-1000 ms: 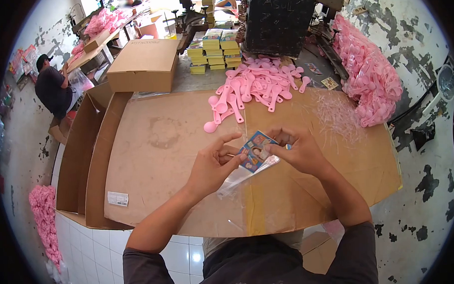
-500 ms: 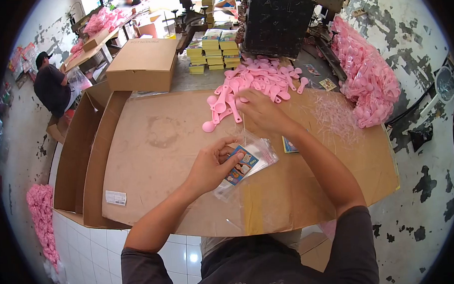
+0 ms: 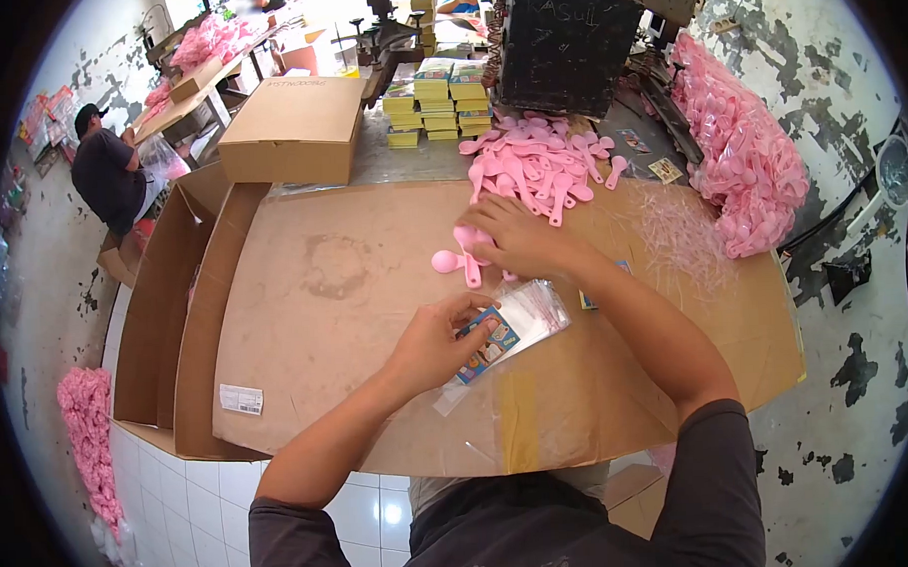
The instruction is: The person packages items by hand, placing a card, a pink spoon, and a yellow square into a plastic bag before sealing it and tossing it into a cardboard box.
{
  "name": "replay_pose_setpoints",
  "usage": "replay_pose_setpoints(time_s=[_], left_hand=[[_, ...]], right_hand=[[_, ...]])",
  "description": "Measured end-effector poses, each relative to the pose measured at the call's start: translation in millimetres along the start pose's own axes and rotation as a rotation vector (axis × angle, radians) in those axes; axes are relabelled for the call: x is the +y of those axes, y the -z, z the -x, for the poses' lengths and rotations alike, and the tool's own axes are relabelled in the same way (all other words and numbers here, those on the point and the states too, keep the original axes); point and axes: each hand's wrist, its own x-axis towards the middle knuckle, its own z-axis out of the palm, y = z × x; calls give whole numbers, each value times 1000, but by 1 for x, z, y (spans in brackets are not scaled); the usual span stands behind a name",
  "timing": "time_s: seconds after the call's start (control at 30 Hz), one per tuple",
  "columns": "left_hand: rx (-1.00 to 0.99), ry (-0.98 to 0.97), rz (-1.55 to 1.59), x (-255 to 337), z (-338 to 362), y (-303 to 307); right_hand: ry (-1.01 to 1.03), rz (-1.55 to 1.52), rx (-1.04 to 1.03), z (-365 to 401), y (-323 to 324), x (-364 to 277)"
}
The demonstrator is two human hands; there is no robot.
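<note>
Card (image 3: 485, 356) is pinched in the grip of the left hand (image 3: 431, 346) over some bags (image 3: 537, 315), nearside of the spoon pile (image 3: 542, 164). Right hand (image 3: 520, 237) covers loose spoons (image 3: 472, 269) between; can't tell its grip. Sloppy drag might snag the bags, imo.

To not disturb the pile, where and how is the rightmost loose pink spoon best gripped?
Probably by the handle, pinched across its narrow sides, from the near right: this spoon lies at the right edge of the pile, handle uncovered and pointing toward the wearer.
</note>
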Motion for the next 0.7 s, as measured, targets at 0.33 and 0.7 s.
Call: replay_pose_setpoints(time_s=[0.33, 0.7], left_hand=[[-14, 22, 238, 2, -3, 5], [10, -27, 427, 24, 2, 11]], right_hand=[[57, -26, 24, 52, 38, 4], [-230, -538, 144, 91, 105, -47]])
